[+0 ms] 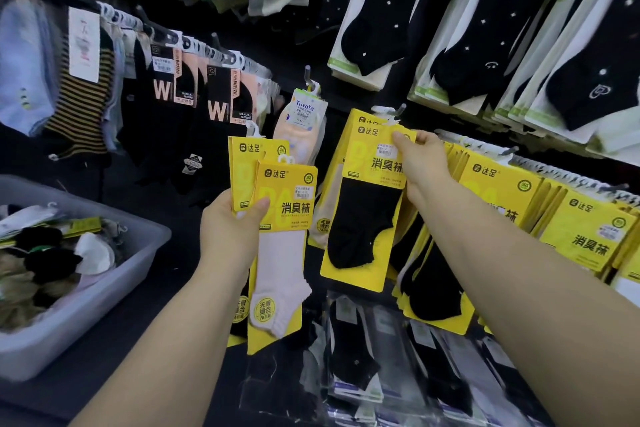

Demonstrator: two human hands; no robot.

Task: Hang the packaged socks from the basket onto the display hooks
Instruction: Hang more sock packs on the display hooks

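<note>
- Holding two yellow sock packs (282, 218) in my left hand (230, 232), fingers clenched around their upper part, thumb pressed flat across the front card; the front pack shows a white sock, the one behind it peeks out at 11 o'clock.
- My right hand (420, 163) pinches the top of a black-sock pack (367, 208), thumb on the front of the yellow card, fingers behind it.
- That pack's white hanger tab sits right at the tip of a metal hook (398, 111), at 12 o'clock from my right hand; I cannot tell whether the tab is already threaded on.
- Another yellow pack hangs just behind it on the same hook.
- At 3 o'clock from my right hand, a row of yellow packs (540, 208) hangs on neighbouring hooks, overlapping one another.
- At 9 o'clock, low at the picture's left edge, stands the grey basket (104, 291), with a jumble of black, white and beige socks inside.
- At 12 o'clock from my left hand hangs a peach sock pack (303, 128) with a white label, alone on its hook.
- Further to 10 o'clock hang black packs with a big W (218, 104), and striped socks (81, 104) beyond them.
- At 1 o'clock, high up, hang black dotted socks (381, 21) on green and white cards.
- Clear-wrapped dark socks (349, 357) lie at 6 o'clock, below my arms.
</note>
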